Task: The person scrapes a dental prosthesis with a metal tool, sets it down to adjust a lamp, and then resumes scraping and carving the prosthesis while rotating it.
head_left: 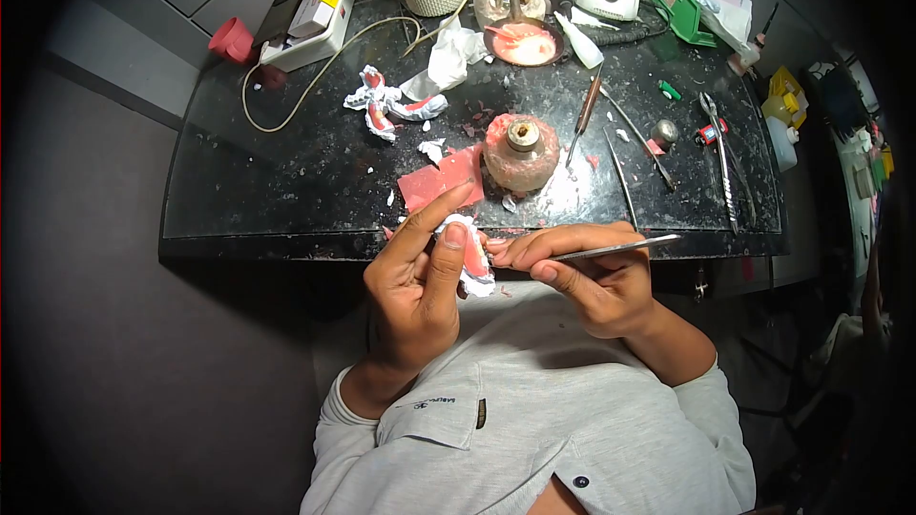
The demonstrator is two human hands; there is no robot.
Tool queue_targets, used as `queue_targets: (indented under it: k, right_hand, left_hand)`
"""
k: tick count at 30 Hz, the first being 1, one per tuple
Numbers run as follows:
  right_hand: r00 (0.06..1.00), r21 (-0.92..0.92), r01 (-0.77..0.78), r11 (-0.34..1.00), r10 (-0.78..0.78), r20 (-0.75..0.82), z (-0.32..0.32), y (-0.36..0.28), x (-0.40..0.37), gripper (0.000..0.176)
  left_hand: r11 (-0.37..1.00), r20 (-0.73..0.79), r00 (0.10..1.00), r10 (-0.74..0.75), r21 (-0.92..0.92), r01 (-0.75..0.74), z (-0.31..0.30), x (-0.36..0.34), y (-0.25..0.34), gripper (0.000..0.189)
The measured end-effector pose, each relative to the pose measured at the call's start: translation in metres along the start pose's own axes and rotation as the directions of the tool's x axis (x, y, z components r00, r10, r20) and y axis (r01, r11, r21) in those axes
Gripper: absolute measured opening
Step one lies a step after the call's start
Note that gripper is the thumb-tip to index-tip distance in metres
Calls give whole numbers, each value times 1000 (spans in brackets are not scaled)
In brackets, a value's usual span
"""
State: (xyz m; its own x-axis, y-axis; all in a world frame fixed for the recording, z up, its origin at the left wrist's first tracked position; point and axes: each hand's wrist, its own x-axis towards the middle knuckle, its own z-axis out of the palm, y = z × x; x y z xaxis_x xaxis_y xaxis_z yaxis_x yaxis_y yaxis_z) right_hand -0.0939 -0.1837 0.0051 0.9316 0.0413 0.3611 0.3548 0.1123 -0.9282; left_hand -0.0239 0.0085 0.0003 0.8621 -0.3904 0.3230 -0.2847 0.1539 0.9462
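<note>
My left hand [417,291] is closed around a small white plaster dental cast [478,284] with pink wax along it, held just off the table's front edge. My right hand [601,277] grips a slim metal wax carver [620,248], its shaft pointing out to the right. The fingertips of this hand meet the cast's right side, and they hide the carver's working end. Behind my left fingers lies a pink wax sheet [439,181]. Past it stands a round glass burner [521,157] smeared with pink wax.
More white casts with pink wax [382,107] lie at the back left, beside crumpled tissue [452,57]. A pan of pink wax [527,46] sits at the back. On the right are a wooden-handled knife [589,105], metal tools and pliers [722,167].
</note>
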Motion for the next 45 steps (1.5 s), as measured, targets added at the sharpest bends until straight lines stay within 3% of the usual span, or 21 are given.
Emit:
queue_targets:
  k: [3,7,9,11,14,17,21,23,25,26,30,33,36,38,39,41,43,45]
  right_hand:
    - [1000,135,14,991,-15,10,0,4,0,14]
    - [1000,175,6,985,-5,-7,-3,5,-2,13]
    - [994,227,4,974,22,-110,-5,3,-3,14]
    - [991,183,67,981,-45,-123,-13,4,-1,14]
    - [938,99,299,949,-273,-213,-17,4,3,19]
    - [936,154,274,949,-227,-269,-18,-3,-4,25]
    - [957,8,226,974,-221,-188,-19,-15,-10,25]
    - [937,28,278,960,-265,-226,-14,-10,-8,22]
    - [934,-256,309,916,-342,-98,-22,-9,-9,19]
    - [938,-273,282,920,-324,-122,-19,-13,-10,15]
    - [935,-190,241,952,-280,-216,-11,-20,-7,12]
    - [940,-275,235,932,-290,-182,-14,-24,-6,12]
    - [934,-322,249,914,-314,-169,-17,-26,-6,13]
    - [942,-360,223,906,-295,-158,-18,-25,-7,17]
    - [942,-361,223,906,-295,-160,-16,-24,-7,17]
    - [944,-354,146,924,-237,-229,-8,-20,-5,21]
    - [952,-512,129,849,-251,-176,-4,-19,-3,24]
    - [954,-520,115,847,-240,-179,4,-19,-1,25]
  left_hand:
    - [999,10,1000,-21,37,21,-3,0,0,33]
    - [1000,15,1000,-12,-22,13,-1,3,-1,36]
    - [999,9,1000,11,-49,-11,-2,4,0,37]
    - [958,56,987,-148,-238,158,-6,4,-3,46]
    - [908,131,983,-130,-383,171,-4,6,-3,50]
    - [864,190,975,-112,-466,190,-5,7,-5,51]
    - [812,230,964,-132,-533,238,-6,8,-6,53]
    - [695,340,928,-154,-631,346,-9,10,-4,57]
    - [680,344,927,-148,-645,347,-8,12,-4,60]
    - [665,346,927,-142,-661,348,-7,12,-3,63]
    - [705,281,949,-142,-645,296,-4,11,-7,72]
    - [713,239,959,-154,-645,276,-3,7,-11,71]
    - [795,181,982,-54,-587,152,-6,2,-23,60]
    - [955,87,995,56,-295,-28,-8,1,-24,44]
    - [955,88,995,56,-295,-27,-6,1,-23,44]
    - [959,71,974,217,-202,-199,-2,1,-19,30]
    - [964,60,977,205,-186,-191,4,0,-13,29]
    - [969,50,980,192,-169,-181,8,-2,-11,28]
